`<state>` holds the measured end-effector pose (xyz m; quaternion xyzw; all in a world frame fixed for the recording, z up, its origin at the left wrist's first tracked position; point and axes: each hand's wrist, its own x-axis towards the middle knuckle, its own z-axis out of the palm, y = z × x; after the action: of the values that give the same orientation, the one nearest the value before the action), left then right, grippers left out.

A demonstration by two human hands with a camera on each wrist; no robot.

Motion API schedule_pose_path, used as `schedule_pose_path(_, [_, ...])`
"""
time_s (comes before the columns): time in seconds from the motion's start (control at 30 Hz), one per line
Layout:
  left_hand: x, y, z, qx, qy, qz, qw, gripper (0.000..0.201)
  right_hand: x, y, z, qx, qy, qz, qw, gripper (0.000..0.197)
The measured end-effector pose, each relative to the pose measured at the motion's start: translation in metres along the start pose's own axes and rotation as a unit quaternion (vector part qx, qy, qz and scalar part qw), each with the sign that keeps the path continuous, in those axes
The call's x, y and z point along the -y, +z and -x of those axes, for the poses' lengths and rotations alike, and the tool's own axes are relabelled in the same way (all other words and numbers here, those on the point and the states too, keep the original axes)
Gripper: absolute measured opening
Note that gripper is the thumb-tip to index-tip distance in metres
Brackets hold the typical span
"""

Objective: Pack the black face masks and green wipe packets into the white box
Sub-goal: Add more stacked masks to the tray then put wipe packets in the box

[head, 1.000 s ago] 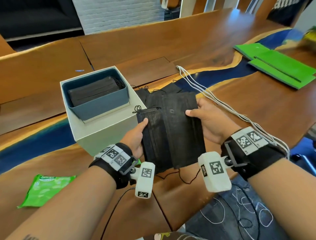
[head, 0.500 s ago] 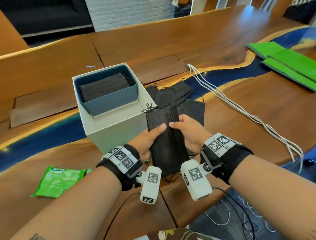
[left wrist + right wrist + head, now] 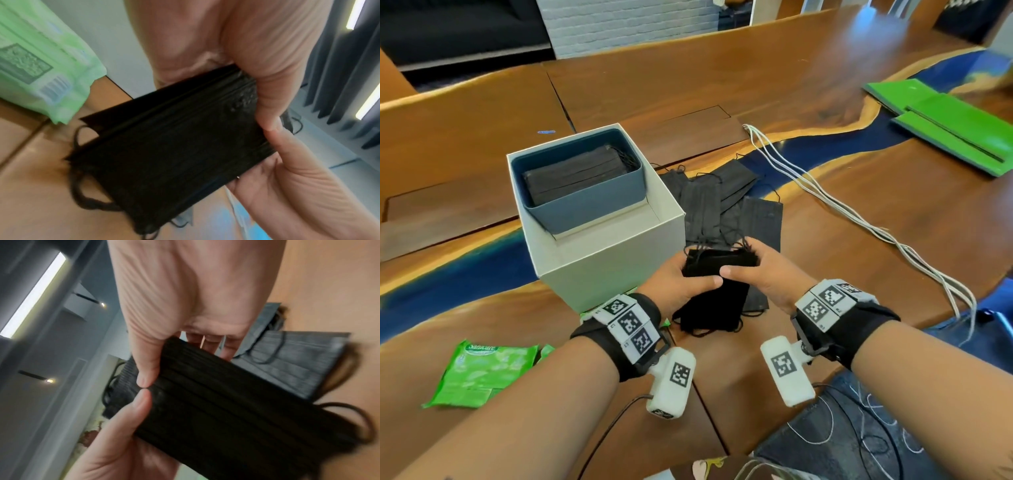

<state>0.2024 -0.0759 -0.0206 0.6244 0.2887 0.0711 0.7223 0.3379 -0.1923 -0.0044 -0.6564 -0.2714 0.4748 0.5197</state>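
Note:
Both hands hold one squared-up stack of black face masks (image 3: 717,274) just right of the white box (image 3: 613,263), near its front corner. My left hand (image 3: 688,274) grips the stack's left side and my right hand (image 3: 753,263) its right side, thumb tips touching on top. The wrist views show the same stack (image 3: 174,154) (image 3: 226,402) with ear loops dangling. Inside the box a blue-grey tray (image 3: 585,209) holds more masks (image 3: 577,176). Loose masks (image 3: 726,195) lie on the table behind my hands. A green wipe packet (image 3: 482,373) lies at the near left.
A second green packet (image 3: 41,65) leans by the box's front corner. White cables (image 3: 842,205) run across the wooden table (image 3: 791,85) on the right. Flat green boards (image 3: 955,130) lie at the far right. The table's near edge is by my lap.
The fanned-out masks have been pushed together into one narrow stack. My hands have closed in until the thumbs meet, and the stack now sits lower, by the box's front corner.

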Motion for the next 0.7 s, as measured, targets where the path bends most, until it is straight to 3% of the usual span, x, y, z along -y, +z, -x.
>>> schedule_pose_path(0.07, [0.006, -0.002, 0.0, 0.013, -0.003, -0.039, 0.999, 0.065, -0.01, 0.001, 0.001, 0.004, 0.007, 0.009, 1.0, 0.035])
schedule_pose_path(0.2, [0.017, -0.001, 0.005, 0.022, -0.012, -0.08, 0.996, 0.055, -0.022, 0.01, 0.0, 0.018, 0.015, 0.012, 1.0, 0.053])
schedule_pose_path(0.3, [0.019, 0.006, 0.007, 0.023, -0.003, -0.109, 0.994, 0.045, -0.027, 0.019, -0.005, 0.009, 0.008, 0.027, 1.0, 0.047])
schedule_pose_path(0.4, [0.016, 0.008, 0.006, -0.014, 0.017, -0.112, 0.994, 0.033, -0.022, 0.026, -0.009, -0.013, -0.012, 0.034, 0.999, 0.019])
schedule_pose_path(0.47, [0.008, 0.005, 0.007, -0.039, 0.036, -0.09, 0.995, 0.029, -0.011, 0.028, -0.01, -0.015, -0.035, 0.03, 0.999, 0.013])
schedule_pose_path(0.6, [-0.024, -0.01, 0.009, -0.091, 0.062, 0.021, 0.994, 0.025, 0.015, 0.032, -0.012, -0.03, -0.076, 0.026, 0.996, 0.064])
schedule_pose_path(0.7, [-0.054, -0.026, 0.016, -0.116, 0.081, 0.163, 0.977, 0.03, 0.027, 0.037, -0.018, -0.015, -0.074, 0.021, 0.997, 0.067])
